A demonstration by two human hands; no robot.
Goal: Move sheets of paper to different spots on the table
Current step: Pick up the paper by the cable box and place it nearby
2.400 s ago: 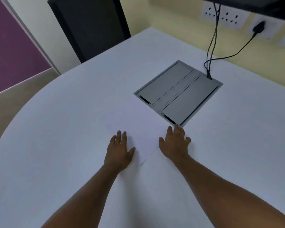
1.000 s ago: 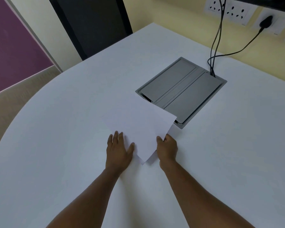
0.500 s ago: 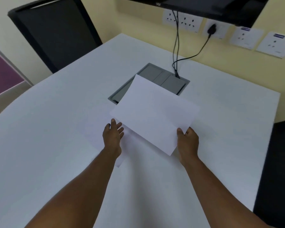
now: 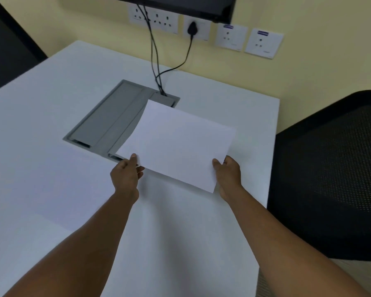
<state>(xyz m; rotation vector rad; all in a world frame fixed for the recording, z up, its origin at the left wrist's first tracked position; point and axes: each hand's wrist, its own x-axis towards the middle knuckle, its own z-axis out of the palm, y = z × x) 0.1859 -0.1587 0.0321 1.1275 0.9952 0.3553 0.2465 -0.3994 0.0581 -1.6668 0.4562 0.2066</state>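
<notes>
A person holds a white sheet (image 4: 178,144) above the white counter (image 4: 51,103), one hand at each near corner. The left hand (image 4: 125,177) grips the sheet's 8 o'clock corner, thumb on top and fingers (image 4: 140,171) curled underneath, clamped on the paper. The right hand (image 4: 228,174) pinches the 4 o'clock corner the same way, thumb pressed on the upper face and the rest of the hand tucked beneath. The sheet stretches away from both hands toward 12 o'clock, tilted, its far left part overlapping a grey hatch (image 4: 107,121) set into the counter. Black cables (image 4: 156,67) rise from the hatch's far end to wall sockets (image 4: 154,19) at 12 o'clock. A black mesh chair (image 4: 334,168) stands at 3 o'clock, just beside the counter's edge.
</notes>
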